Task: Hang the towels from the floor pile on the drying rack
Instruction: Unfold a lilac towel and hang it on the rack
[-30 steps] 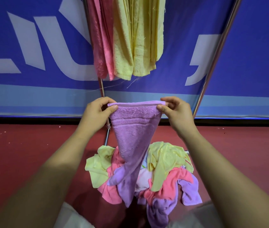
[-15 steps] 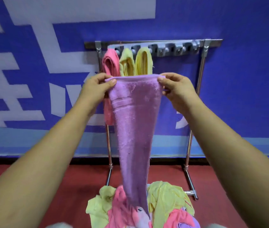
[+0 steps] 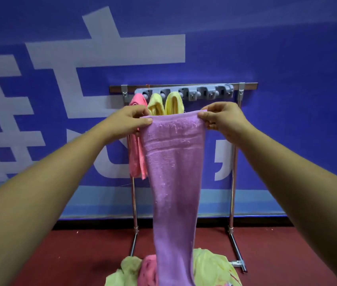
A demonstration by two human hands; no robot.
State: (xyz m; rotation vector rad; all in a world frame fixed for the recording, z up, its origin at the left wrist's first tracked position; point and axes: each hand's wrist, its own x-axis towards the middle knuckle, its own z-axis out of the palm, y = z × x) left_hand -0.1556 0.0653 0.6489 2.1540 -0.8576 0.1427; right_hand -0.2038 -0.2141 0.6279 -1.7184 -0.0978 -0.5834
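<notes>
A purple towel [image 3: 173, 174] hangs full length in front of me. My left hand [image 3: 127, 120] pinches its top left corner and my right hand [image 3: 222, 120] pinches its top right corner, stretching the top edge flat. Behind it stands the metal drying rack [image 3: 234, 162] with a grey row of clips [image 3: 194, 92] under its top bar. One pink towel [image 3: 136, 153] and two yellow towels [image 3: 173, 104] hang from the left clips. The floor pile [image 3: 210, 269] of yellow and pink towels lies at the rack's foot, partly hidden by the purple towel.
A blue banner wall [image 3: 297, 100] with large white characters runs right behind the rack. The floor [image 3: 60, 254] is dark red. The rack's right foot [image 3: 238, 263] juts forward beside the pile. Several clips on the rack's right half carry nothing.
Both hands have lifted the purple towel up off the pile to the height of the rack's clips. My view has tilted up, so the rack's top bar now shows.
</notes>
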